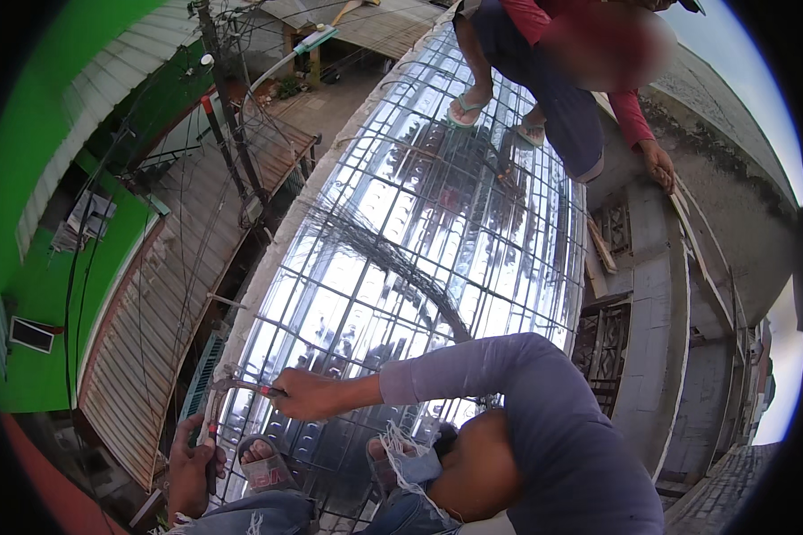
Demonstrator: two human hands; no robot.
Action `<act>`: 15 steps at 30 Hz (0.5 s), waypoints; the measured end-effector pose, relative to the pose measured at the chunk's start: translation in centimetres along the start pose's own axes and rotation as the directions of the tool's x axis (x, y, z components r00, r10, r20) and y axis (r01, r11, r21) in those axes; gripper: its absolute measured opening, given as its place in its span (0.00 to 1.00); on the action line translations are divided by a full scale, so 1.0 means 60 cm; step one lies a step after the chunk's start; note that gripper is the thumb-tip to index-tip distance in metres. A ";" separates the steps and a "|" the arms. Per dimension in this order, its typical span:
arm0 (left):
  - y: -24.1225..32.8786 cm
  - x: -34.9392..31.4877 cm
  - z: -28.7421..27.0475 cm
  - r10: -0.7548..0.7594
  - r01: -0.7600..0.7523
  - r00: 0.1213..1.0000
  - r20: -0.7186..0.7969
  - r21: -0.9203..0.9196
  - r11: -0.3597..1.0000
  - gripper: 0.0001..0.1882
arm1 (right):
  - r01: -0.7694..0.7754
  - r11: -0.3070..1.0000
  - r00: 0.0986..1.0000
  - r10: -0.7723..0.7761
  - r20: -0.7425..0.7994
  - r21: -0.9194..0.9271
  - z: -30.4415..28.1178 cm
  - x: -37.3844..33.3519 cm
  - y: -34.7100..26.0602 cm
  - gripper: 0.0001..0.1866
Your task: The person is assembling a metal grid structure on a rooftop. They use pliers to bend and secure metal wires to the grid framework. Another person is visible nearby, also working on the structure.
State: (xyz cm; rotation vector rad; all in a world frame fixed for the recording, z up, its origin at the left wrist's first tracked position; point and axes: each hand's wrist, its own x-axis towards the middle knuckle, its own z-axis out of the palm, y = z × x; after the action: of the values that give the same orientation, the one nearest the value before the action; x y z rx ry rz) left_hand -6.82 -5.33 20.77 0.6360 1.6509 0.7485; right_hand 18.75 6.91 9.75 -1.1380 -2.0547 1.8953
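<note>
Across the steel mesh (357,299) lies a wire bundle (401,265); at its left edge, right hand (310,395) grips hammer (257,387), left hand (187,469) a red-and-black tool (212,432).

Your long greyish-purple fabric sleeve (558,419) — ending short of your right hand (312,395) — goes with ripped blue denim jeans (272,511), frayed white threads (405,446) and open-toed, broad-strapped greyish sandals (268,476).

a shiny, ribbed metal deck (337,266) carries a grid of dark bars (500,294); on this grid lies one bundle of thin wires (412,275), spread at its far end.
</note>
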 end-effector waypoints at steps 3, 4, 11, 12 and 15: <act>0.021 0.049 0.010 -0.057 0.039 0.973 0.224 0.084 0.996 0.17 | -0.013 0.994 1.000 0.013 -0.001 -0.112 -0.016 -0.021 0.055 0.15; 0.013 0.063 0.008 -0.003 -0.046 0.950 0.312 0.149 0.988 0.16 | -0.050 0.991 0.999 0.048 -0.023 -0.127 -0.025 -0.025 0.063 0.15; 0.054 0.127 0.064 0.357 -0.195 0.772 0.527 -0.338 0.921 0.35 | -0.211 0.965 0.977 0.205 -0.051 -0.156 -0.066 -0.096 0.020 0.13; 0.053 0.148 0.068 0.383 -0.289 0.758 0.528 -0.254 0.923 0.30 | -0.207 0.967 0.978 0.203 -0.042 -0.151 -0.070 -0.104 0.008 0.14; 0.093 0.169 0.088 0.324 -0.466 0.797 0.510 0.176 0.867 0.23 | -0.218 0.957 0.973 0.229 0.041 -0.190 -0.085 -0.122 -0.019 0.14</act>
State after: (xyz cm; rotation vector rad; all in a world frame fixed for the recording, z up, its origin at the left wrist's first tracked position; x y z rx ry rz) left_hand -3.52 6.58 17.83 1.3081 1.1895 0.5819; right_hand 26.28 6.77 14.65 -1.4271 -2.2613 1.8880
